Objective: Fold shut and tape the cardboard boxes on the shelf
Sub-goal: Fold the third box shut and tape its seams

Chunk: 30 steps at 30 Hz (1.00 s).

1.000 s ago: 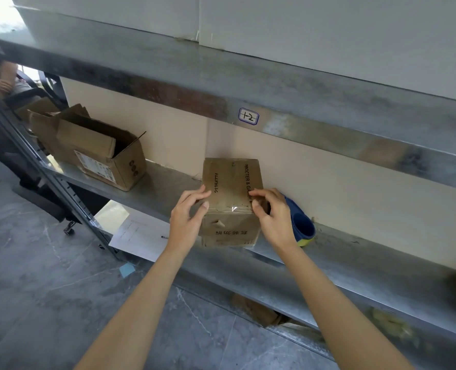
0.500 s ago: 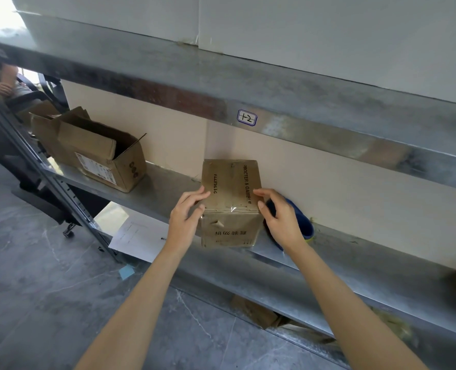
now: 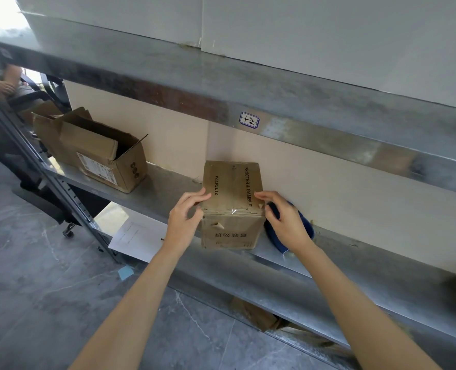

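On the shelf (image 3: 168, 186), the box (image 3: 232, 209) looks light and stiff; left hand (image 3: 185, 222) grips its corner, right hand (image 3: 285, 222) touches open-fingered.

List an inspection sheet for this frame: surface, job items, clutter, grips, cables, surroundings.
Surface: metal shelf.
Job's things: small box closed, clear tape over its front edge; open box at left, flaps up; blue tape dispenser behind right hand.
Clutter: paper sheet, blue note below.
Grips: left hand holds small box's left top edge; right hand's fingers touch its right edge.
Cables: nothing seen.
Surroundings: grey floor, seated person far left.
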Tool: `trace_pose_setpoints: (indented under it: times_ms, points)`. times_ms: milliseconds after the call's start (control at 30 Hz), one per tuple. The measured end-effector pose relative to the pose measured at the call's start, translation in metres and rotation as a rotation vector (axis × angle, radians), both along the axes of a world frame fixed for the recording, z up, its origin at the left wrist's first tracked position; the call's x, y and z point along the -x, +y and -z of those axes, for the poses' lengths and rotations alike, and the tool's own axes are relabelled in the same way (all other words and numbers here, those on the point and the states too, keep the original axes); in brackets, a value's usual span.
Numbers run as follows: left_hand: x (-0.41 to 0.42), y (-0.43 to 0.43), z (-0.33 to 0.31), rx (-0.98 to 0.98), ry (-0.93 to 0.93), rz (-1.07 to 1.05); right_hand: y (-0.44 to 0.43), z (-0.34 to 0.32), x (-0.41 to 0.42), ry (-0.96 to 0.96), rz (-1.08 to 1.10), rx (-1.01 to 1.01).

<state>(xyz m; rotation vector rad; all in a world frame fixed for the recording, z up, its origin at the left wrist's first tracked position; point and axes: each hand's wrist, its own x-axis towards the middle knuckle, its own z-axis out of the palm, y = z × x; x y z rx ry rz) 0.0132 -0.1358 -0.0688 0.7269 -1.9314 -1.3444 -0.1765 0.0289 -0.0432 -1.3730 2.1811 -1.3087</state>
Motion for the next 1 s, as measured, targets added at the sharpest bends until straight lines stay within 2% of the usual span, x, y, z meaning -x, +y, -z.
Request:
trace_pose_setpoints:
  times_ms: [233,467,567,667,833,1000]
  points:
    - [0.006,0.006,-0.003,0.043,0.009,-0.068,-0.012,0.006,-0.009,-0.018,0.123,0.088]
    - [0.005,0.003,-0.001,0.049,0.007,-0.044,-0.008,0.006,-0.002,-0.075,0.066,0.043]
    - [0.006,0.005,0.001,0.071,-0.013,-0.057,-0.008,0.008,-0.003,0.005,0.071,0.042]
    - [0.002,0.003,0.003,0.083,-0.009,-0.009,-0.005,0.01,0.0,-0.021,0.037,0.012]
    - [-0.002,-0.005,0.001,0.146,-0.079,0.05,-0.006,0.007,0.003,0.073,-0.001,-0.03]
    - [-0.003,-0.006,0.005,0.071,-0.02,0.097,-0.006,0.013,0.0,0.082,-0.001,-0.033]
